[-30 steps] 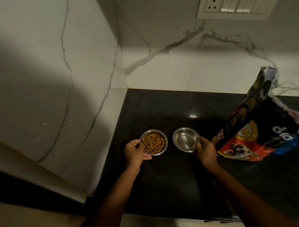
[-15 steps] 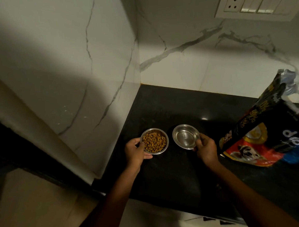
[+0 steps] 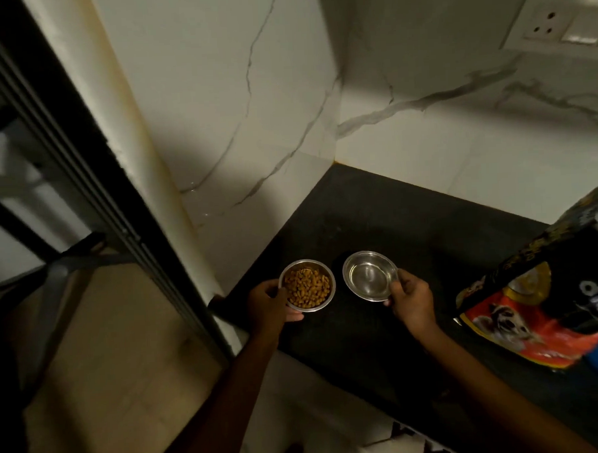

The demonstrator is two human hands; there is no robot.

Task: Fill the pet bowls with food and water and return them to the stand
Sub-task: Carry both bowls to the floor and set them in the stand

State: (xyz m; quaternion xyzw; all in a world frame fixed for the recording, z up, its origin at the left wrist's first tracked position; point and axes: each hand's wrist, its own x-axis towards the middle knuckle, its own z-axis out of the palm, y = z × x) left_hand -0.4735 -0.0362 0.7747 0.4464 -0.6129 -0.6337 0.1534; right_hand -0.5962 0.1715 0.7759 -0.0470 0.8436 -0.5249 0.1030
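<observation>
A small steel bowl of brown kibble [image 3: 307,287] is gripped at its left rim by my left hand [image 3: 269,305]. Beside it, a second steel bowl [image 3: 370,275] holds what looks like clear water, and my right hand [image 3: 412,301] pinches its right rim. Both bowls are at the left end of the black counter [image 3: 381,342]; the right one casts a shadow on the counter and seems lifted a little. No stand is in view.
An open pet food bag [image 3: 554,304] leans at the right on the counter. Marbled white walls meet in the corner behind the bowls. A dark door frame [image 3: 93,187] and beige floor [image 3: 102,372] lie to the left. A switch panel [image 3: 556,23] hangs at the top right.
The view has swung left, bringing the door frame and floor into sight. Both hands keep their grip on the bowls, which have shifted toward the counter's left end.
</observation>
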